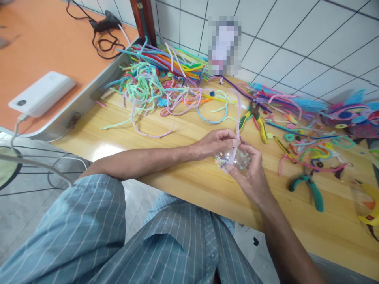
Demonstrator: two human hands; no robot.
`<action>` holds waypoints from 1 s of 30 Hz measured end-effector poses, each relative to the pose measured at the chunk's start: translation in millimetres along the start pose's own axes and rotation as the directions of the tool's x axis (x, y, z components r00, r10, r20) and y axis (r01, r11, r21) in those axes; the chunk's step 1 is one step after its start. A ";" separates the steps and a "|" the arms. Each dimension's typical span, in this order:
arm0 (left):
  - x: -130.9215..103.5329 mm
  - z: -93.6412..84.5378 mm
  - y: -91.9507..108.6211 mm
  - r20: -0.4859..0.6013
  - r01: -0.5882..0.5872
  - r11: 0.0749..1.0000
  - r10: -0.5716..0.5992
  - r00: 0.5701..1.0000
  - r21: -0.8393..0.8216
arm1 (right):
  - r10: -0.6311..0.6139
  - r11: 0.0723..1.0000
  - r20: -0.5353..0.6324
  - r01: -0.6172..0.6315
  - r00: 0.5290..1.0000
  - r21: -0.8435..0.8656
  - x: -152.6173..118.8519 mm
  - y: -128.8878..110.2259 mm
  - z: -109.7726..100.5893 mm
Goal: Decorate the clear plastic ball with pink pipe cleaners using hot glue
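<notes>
Both hands meet above the wooden table. My right hand cradles a clear plastic ball with small coloured bits inside. A pale pink pipe cleaner runs around the ball and rises between the hands. My left hand pinches that pipe cleaner at the top of the ball.
A big heap of coloured pipe cleaners lies at the far left of the table. Yellow-green pliers, teal pliers and more pipe cleaners lie to the right. A white power bank sits on the orange desk.
</notes>
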State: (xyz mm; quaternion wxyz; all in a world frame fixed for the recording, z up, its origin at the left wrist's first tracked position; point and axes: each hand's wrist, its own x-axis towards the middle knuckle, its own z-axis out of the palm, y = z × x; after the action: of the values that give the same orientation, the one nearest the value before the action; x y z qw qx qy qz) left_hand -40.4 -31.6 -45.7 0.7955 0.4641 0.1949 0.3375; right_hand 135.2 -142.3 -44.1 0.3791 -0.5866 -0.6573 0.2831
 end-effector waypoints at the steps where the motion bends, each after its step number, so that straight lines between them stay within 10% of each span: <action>1: 0.7 -0.3 -0.3 0.003 -0.007 1.000 0.007 1.000 0.001 | -0.007 1.000 -0.001 0.007 1.000 0.000 -0.3 0.2 -0.2; 23: 2.2 -4.0 -2.6 0.034 -0.071 0.997 0.070 0.997 0.035 | -0.231 0.969 -0.005 0.229 0.973 -0.089 7.4 7.4 -6.8; 30: 1.2 -5.8 -6.1 0.031 -0.086 0.992 0.083 0.996 0.091 | -0.082 0.996 0.069 0.081 0.994 0.022 8.1 3.7 -11.3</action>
State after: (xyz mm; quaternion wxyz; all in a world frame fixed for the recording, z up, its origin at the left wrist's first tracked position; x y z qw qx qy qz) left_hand -40.9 -29.3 -53.9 0.7608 0.5128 0.1796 0.3550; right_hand 146.5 -134.6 -39.5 0.3728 -0.5454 -0.6908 0.2939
